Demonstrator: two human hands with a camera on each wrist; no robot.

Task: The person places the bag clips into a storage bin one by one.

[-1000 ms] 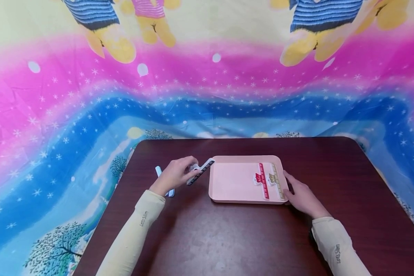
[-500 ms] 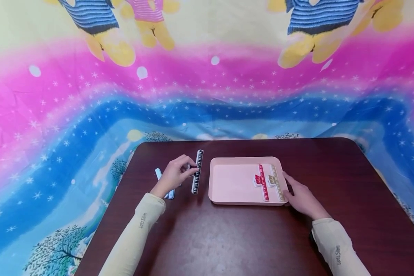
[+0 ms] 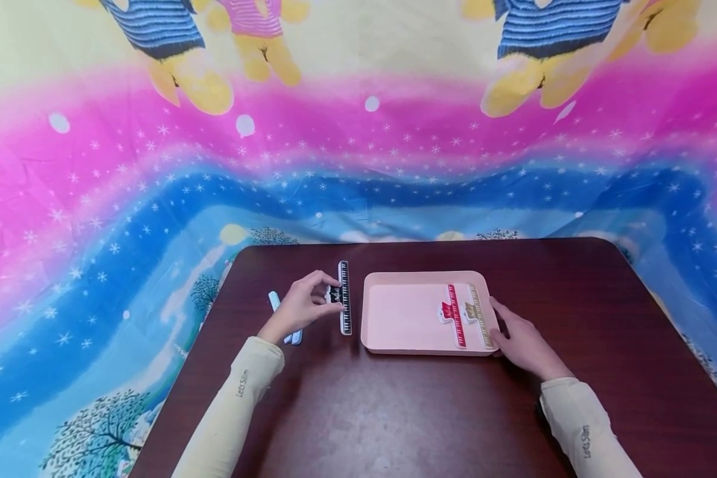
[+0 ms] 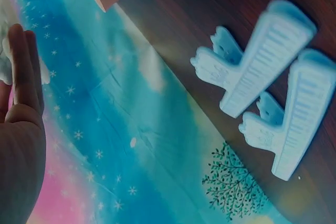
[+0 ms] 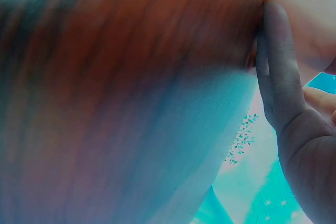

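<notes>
My left hand (image 3: 301,302) pinches the tab of a black-and-white clip (image 3: 345,299) with a piano-keyboard pattern, just left of the pink tray (image 3: 400,342). The clip stands lengthwise, roughly parallel to the tray's left edge. Only a white bit of it shows past the fingers in the left wrist view. My right hand (image 3: 524,337) rests at the tray's right edge; straight fingers (image 5: 283,61) touch its side in the right wrist view. Inside the tray, a red keyboard clip (image 3: 454,315) and a gold one (image 3: 478,315) lie side by side at the right.
Two light-blue keyboard clips (image 4: 270,61) lie on the dark wooden table (image 3: 358,411), partly hidden behind my left hand in the head view. A printed cloth (image 3: 358,153) hangs behind the table. The tray's left part shows bare pink.
The black clip has turned from a slant toward the tray to nearly straight, with its keyboard face up. My left fingers have shifted on its tab. The right hand and tray stay in place.
</notes>
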